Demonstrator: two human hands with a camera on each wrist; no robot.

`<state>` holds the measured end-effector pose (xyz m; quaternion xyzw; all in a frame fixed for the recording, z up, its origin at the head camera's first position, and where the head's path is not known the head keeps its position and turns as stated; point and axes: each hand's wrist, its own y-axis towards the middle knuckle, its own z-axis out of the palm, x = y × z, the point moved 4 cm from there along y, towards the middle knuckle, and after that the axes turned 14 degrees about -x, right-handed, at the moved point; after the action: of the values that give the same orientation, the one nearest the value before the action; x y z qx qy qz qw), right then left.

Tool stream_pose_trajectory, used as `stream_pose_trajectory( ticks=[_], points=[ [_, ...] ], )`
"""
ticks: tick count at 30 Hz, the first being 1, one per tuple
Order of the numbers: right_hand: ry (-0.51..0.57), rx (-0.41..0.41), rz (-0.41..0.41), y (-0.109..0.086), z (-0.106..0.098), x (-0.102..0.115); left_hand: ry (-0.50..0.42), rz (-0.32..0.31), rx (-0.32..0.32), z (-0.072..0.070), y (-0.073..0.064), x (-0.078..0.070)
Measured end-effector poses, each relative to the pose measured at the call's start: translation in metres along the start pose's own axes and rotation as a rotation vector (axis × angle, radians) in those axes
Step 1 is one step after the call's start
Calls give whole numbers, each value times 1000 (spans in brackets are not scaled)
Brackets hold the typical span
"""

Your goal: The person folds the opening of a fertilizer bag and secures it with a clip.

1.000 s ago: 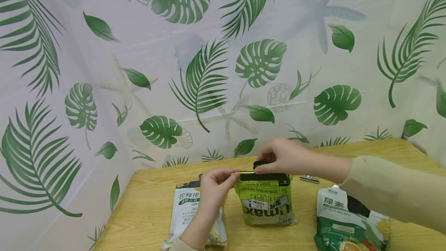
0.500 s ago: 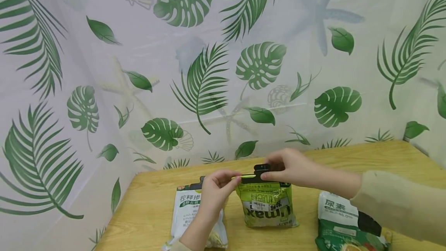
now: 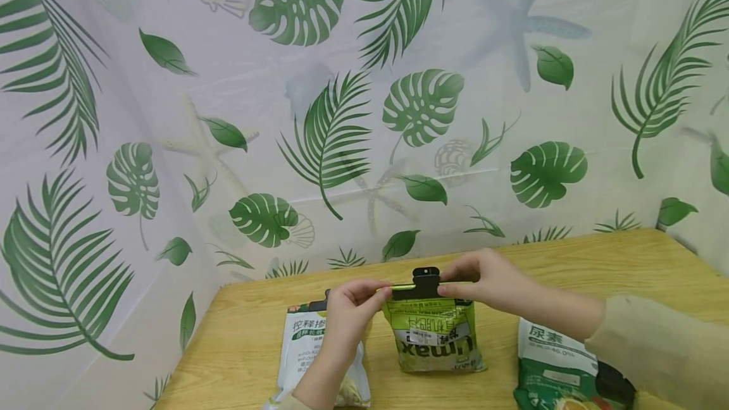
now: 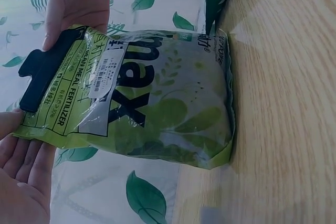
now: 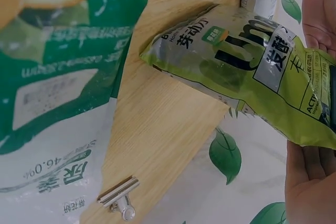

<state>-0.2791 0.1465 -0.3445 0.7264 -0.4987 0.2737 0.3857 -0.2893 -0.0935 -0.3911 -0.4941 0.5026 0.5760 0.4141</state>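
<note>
A yellow-green fertilizer bag (image 3: 435, 334) stands upright on the table, its print upside down in the head view. Along its folded top edge sits a black clip (image 3: 426, 285), its tab pointing up. My left hand (image 3: 348, 312) pinches the top left corner between thumb and fingers. At the top right corner my right hand (image 3: 495, 278) pinches the edge beside the clip. The left wrist view shows the black clip (image 4: 47, 72) gripping the folded top between both hands. The fertilizer bag (image 5: 236, 61) leans slantwise across the right wrist view.
Left of my left forearm lies a white bag (image 3: 304, 347) with a dark clip on its top. A green and white bag (image 3: 549, 366) with a black clip lies at right, partly behind my sleeve. A silver clip (image 5: 119, 196) is on the wooden table (image 3: 245, 328).
My right hand has left the black clip's tab and slid right to the bag's top right corner. The clip now sits nearer the middle of the edge. My left hand keeps its pinch.
</note>
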Motion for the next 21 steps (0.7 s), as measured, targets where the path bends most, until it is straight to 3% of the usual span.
stream_pose_trajectory(
  ticks=[15,21],
  points=[
    [88,-2,62,-11,-5,-19,-6,-31,4,-1,-1,-3],
    [104,-11,123,-15,-5,-26,-6,-36,7,-1,0,-3]
  ],
)
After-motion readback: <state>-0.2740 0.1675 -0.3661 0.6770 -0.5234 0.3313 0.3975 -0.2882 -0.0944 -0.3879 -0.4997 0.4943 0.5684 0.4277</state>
